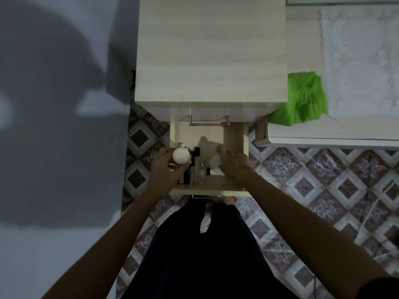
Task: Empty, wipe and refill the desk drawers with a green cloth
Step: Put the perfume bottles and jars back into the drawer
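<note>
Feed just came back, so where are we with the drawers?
Done: one drawer is pulled open. In hand: the left hand grips a white round-capped bottle, and the right hand reaches among the small bottles inside, though whether they are going in or out is unclear. The green cloth lies unused on the side surface; the upper drawer looks shut.

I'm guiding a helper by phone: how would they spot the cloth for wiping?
Find the pale wooden cabinet with its lower drawer pulled open. Off its right front corner, on the edge of the lower white surface, lies the cloth, crumpled. It is the only bright green thing there.
</note>
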